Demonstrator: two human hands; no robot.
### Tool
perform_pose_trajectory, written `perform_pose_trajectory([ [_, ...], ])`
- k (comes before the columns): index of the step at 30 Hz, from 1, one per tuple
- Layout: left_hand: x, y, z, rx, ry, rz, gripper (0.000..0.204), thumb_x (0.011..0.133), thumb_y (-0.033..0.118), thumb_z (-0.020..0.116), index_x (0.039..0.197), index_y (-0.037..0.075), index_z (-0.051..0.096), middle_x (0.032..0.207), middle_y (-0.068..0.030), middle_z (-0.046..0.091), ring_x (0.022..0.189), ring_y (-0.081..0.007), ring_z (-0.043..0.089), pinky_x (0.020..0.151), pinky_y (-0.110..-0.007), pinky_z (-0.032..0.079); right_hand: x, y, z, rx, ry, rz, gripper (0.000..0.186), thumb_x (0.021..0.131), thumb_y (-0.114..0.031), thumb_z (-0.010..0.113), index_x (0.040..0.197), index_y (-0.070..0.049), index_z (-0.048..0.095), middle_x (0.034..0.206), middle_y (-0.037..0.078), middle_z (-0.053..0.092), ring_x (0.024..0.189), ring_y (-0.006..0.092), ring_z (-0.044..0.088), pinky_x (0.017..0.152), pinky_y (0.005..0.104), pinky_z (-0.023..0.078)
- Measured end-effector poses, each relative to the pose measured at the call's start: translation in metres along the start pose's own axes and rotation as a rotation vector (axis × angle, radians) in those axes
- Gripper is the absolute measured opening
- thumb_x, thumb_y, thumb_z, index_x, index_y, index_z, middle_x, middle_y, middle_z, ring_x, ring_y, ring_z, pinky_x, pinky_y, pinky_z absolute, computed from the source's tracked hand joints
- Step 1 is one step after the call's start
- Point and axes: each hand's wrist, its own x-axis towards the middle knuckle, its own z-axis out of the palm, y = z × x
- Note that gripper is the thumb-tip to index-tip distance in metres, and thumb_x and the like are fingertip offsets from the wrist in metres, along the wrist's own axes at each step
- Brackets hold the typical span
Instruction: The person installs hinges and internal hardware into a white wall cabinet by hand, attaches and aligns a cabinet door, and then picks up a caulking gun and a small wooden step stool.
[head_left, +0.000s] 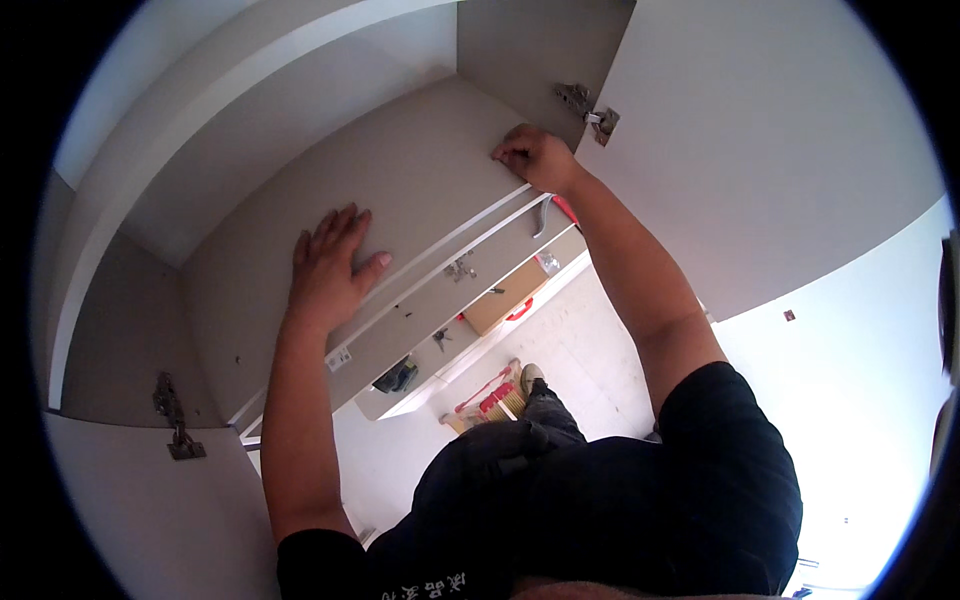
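I stand in front of a white cabinet with its doors swung wide. My left hand (335,265) lies on the grey-beige shelf (400,150), fingers stretched out and thumb apart, near the front edge. Over the right end of the same shelf is my right hand (540,160), its fingers curled and pressed together; whether anything small is inside them is hidden. Beside that hand a metal hinge (590,112) joins the right door (760,130) to the side panel. Another hinge (178,420) sits at the left door (150,500).
Below, a lower surface (400,335) carries loose hinges (460,268) and a red-handled tool (564,208). Further down are a cardboard box (507,297), a dark power tool (397,375) and some keys (441,338). A red and yellow package (490,400) lies on the pale floor by my shoe.
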Motion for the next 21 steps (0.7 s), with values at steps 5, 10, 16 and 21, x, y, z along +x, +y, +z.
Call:
perform_pose_trajectory([
  [5,0.002,0.004,-0.007,0.001,-0.018,-0.004,0.067,0.099,0.048,0.061,0.157,0.018,0.044,0.166,-0.0069,0.037,0.156,-0.0279,0.029,0.127,-0.054,0.016,-0.010,-0.008,-0.004,-0.044,0.051,-0.076,0.024,0.083,-0.008,0.066,0.103,-0.011,0.079,0.109,0.008,0.071,0.103,0.0277,0.068,0.090,0.0390,0.056],
  [10,-0.001,0.001,-0.003,-0.001,0.001,0.011,0.069,0.098,0.053,0.059,0.156,0.018,0.045,0.167,-0.0070,0.035,0.156,-0.0275,0.029,0.128,-0.054,0.015,-0.018,-0.015,0.007,-0.258,0.247,-0.230,0.031,0.078,-0.005,0.062,0.103,-0.013,0.079,0.112,0.009,0.072,0.105,0.0291,0.068,0.092,0.0404,0.058],
  [16,0.000,0.001,-0.002,-0.004,0.025,0.032,0.065,0.099,0.046,0.061,0.155,0.017,0.046,0.165,-0.0103,0.039,0.154,-0.0317,0.031,0.126,-0.056,0.017,-0.020,-0.006,0.013,-0.206,0.254,-0.120,0.036,0.078,-0.004,0.060,0.108,-0.015,0.078,0.118,0.009,0.071,0.109,0.0308,0.067,0.093,0.0408,0.058],
  [21,0.001,-0.003,0.002,0.025,0.015,0.027,0.067,0.099,0.050,0.059,0.155,0.017,0.046,0.166,-0.0088,0.037,0.155,-0.0289,0.029,0.127,-0.055,0.016,-0.021,-0.019,0.005,-0.188,0.248,-0.177,0.039,0.078,-0.002,0.059,0.110,-0.016,0.077,0.119,0.009,0.071,0.110,0.0312,0.067,0.095,0.0418,0.057],
])
